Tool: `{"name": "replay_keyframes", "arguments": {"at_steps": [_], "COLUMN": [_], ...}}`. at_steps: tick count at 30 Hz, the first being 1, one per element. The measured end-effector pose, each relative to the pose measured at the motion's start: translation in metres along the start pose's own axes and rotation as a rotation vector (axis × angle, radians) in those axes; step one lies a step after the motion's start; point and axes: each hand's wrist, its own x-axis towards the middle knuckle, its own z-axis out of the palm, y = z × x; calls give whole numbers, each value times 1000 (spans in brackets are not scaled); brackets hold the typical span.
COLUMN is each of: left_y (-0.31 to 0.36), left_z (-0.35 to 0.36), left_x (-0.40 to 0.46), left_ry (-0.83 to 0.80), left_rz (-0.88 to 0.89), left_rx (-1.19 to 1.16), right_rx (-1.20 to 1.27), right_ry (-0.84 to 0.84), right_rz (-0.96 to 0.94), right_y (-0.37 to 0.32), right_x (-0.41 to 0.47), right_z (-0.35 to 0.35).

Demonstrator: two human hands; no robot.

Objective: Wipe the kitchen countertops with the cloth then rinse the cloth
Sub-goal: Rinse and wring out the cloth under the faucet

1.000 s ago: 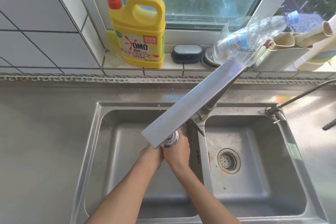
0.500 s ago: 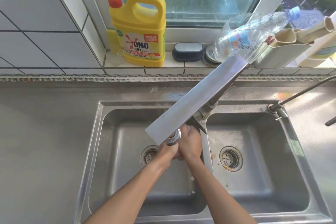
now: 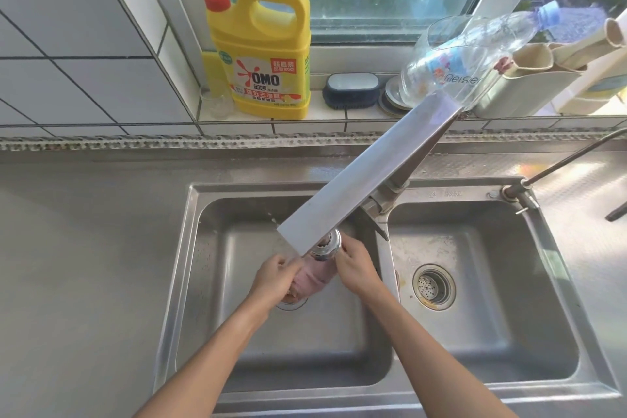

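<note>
Cloth: the pink cloth is bunched into a roll and held in the left basin of the double sink, directly under the faucet head, so that any water would fall on it and drain below.
Left hand: the left hand has its fingers curled round the lower left end of the cloth, gripping it.
Right hand: the right hand grips the upper right end, fingers wrapped over it; holding both ends suits wringing or rubbing the roll.
Faucet: the long flat faucet spout is swung over the left basin, which puts its outlet above the left drain. A stream is hard to make out; a few droplets show near the spout's end.
Stage: judged from this, the wiping seems done and the rinse is in hand.
Counter: the steel counter around the sink looks dull and damp.
Sill: a yellow detergent bottle, a dark scrub brush and a clear plastic bottle sit by the window, within reach of the sink.
</note>
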Motion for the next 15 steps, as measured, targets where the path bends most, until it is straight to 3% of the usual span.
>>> {"name": "replay_keyframes", "arguments": {"at_steps": [2,4,8,15], "left_y": [-6,-5,3,17], "left_z": [-10,-17,-18,-15], "left_x": [1,2,1,-1], "left_ry": [-12,-72,-399,-284], "left_rz": [14,141,323,346], "left_rx": [127,266,129,19], "right_rx": [-22,-47,-17,232], "right_ry": [-112,-236,-424,-154], "right_rz": [-19,-25,-19,-3], "right_y": [3,4,-2,0], "right_x": [0,2,6,-1], "right_z": [-4,-8,-9,-16]}}
